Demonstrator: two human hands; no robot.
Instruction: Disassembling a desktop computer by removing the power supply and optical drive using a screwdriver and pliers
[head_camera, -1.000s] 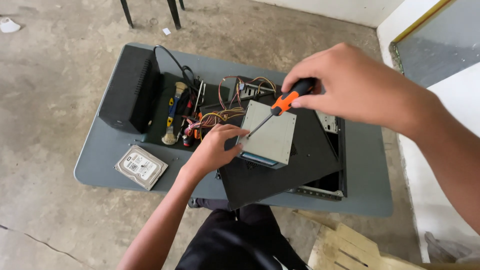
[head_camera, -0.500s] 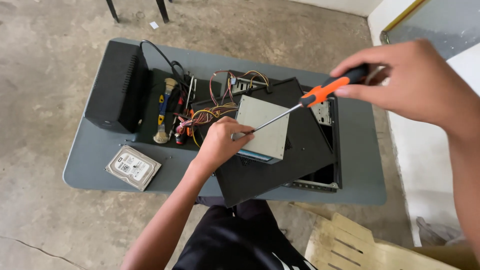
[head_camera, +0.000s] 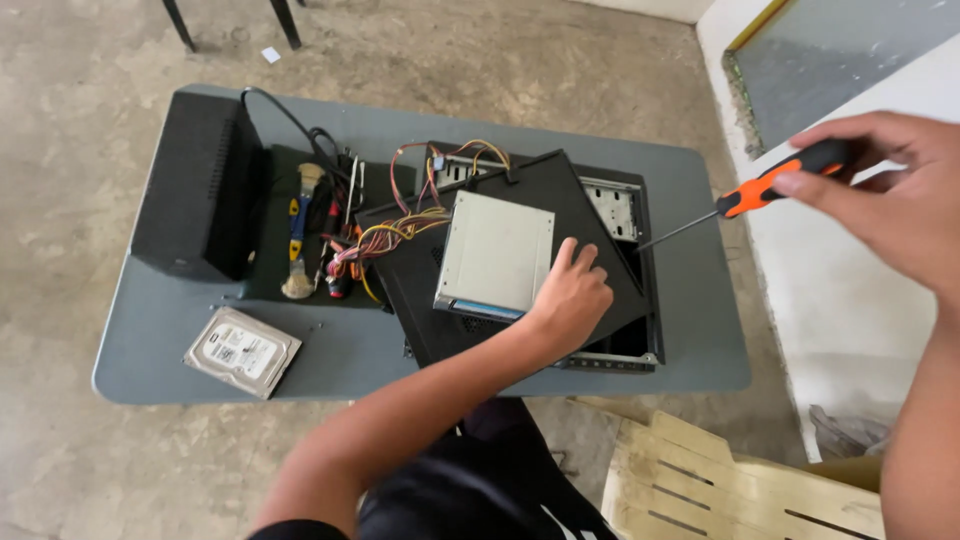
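orange-handled screwdriver (head_camera: 760, 190) held tilted; silver drive (head_camera: 495, 252) lies flat on black panel (head_camera: 560, 200).

On my surface (head_camera: 700, 200) a bare hard drive (head_camera: 242, 352) lies near the front left corner, well apart from the black speaker box (head_camera: 195, 195); a slatted crate (head_camera: 720, 480) sits on the floor.

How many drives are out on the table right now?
2. A silver hard drive lies flat on the grey table near its front left corner. A larger metal drive box rests on the black case panel, beside the left hand. More may hide inside the case.
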